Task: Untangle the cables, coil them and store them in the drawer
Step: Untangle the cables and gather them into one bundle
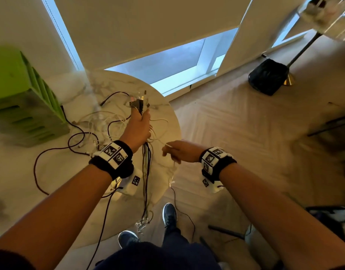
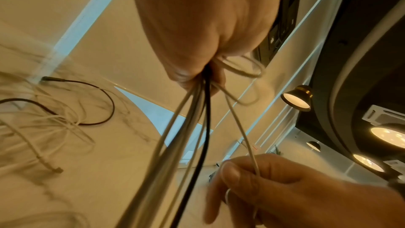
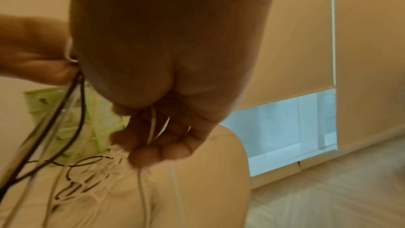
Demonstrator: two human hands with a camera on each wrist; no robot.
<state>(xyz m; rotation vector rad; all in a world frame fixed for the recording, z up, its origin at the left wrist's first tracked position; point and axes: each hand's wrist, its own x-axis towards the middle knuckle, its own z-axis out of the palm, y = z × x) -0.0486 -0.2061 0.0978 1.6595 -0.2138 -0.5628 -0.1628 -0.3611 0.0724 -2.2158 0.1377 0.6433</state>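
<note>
**Operator A:** I logged the left hand (image 1: pixel 138 127) clenched around the cable bundle (image 1: pixel 146 172), raised above the round table (image 1: pixel 168 106), plug ends sticking out over the fist and the strands hanging past the table edge toward the floor. The right hand (image 1: pixel 178 151) pinched a single white cable (image 2: pixel 245 138) just beside it, fingers curled tight.

**Operator B:** Procedure for that step?

**Operator A:** My judgement: hold the bundle firm, draw the white strand out slowly along its own length, and stop at any snag instead of tugging, since a loop of it sat right under the left fist.

**Operator B:** And the remainder?

**Operator A:** Loose white and dark cables (image 1: pixel 85 131) lay tangled on the tabletop, reaching toward the green drawer unit (image 1: pixel 25 106) at its left side. I could not tell whether any drawer was open.
</note>
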